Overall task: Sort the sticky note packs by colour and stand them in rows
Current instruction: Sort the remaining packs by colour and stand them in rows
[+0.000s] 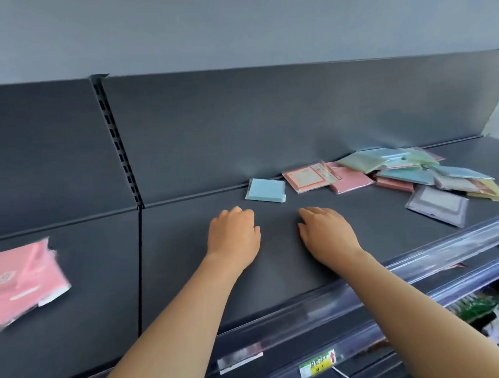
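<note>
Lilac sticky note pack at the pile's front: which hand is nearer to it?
Right. The right hand lies left of the lilac sticky note pack; the left hand is farther left, beyond the right one.

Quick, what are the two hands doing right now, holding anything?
Left hand: open, fingers loosely curled, holding nothing, over the dark grey metal shelf.
Right hand: open, fingers loosely curled, holding nothing.
</note>
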{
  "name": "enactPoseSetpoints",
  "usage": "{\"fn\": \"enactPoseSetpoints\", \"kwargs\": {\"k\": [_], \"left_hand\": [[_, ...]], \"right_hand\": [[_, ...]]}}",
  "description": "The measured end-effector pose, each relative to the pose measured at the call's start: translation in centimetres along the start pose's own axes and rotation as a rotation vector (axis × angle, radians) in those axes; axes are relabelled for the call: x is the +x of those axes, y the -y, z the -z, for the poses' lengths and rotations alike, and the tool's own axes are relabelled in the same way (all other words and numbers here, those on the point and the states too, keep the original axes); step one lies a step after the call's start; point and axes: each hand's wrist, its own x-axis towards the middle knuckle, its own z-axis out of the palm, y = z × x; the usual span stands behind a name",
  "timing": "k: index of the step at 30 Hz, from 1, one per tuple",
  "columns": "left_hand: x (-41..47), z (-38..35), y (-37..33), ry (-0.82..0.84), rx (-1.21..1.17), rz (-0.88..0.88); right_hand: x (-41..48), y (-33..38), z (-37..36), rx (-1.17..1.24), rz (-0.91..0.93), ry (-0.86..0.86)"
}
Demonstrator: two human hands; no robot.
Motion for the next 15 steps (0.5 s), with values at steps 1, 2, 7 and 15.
{"fn": "enactPoseSetpoints", "kwargs": {"k": [1,2,7,15], "left_hand": [[0.6,-0.5,-0.4,-0.002,0.004,-0.011],[1.1,-0.9,-0.7,-0.001,0.007,-0.023],[3.8,-2.9,-2.1,-0.022,0.066,-0.117],[7.0,-4.7,-3.8,-0.080,0.134,-0.065]], "right_hand": [[0.3,-0.4,-0.1,-0.013,0.012,-0.017],[0.7,-0.8,-0.2,-0.025,0.019,-0.026],[3.1,-3.5,-0.8,-0.080,-0.010,-0.007],[6.8,-7.8,-1.2,-0.077,0.000,0.101]]}}
